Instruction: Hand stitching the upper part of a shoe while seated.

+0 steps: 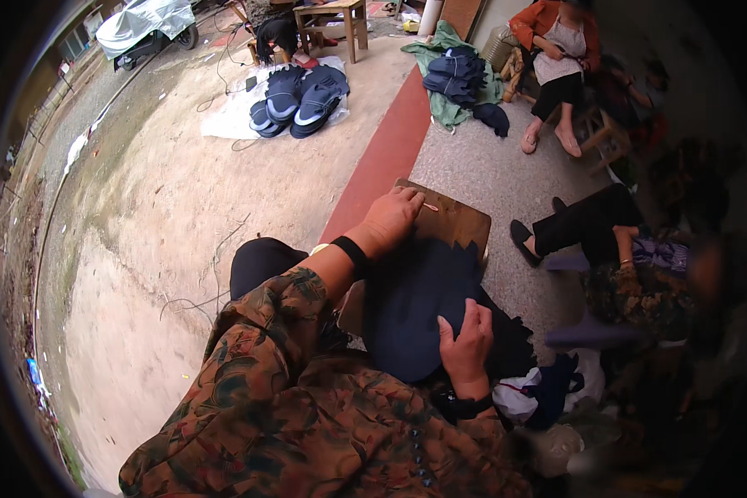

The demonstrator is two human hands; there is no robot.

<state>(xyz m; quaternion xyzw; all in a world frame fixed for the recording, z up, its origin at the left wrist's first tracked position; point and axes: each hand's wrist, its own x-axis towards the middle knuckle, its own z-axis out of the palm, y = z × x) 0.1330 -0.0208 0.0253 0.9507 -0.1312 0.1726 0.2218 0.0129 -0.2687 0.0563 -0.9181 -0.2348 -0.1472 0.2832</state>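
Grip: left hand [393, 217] flat, fingers spread, pinning the dark navy cloth [415, 303] at its 12 o'clock edge on the wooden board [461, 222], right hand [466, 340] pinching the 5 o'clock edge; smoothing step, next likely needing even tension.

The person wears a brown floral-patterned top, black trousers and a dark band on each wrist.
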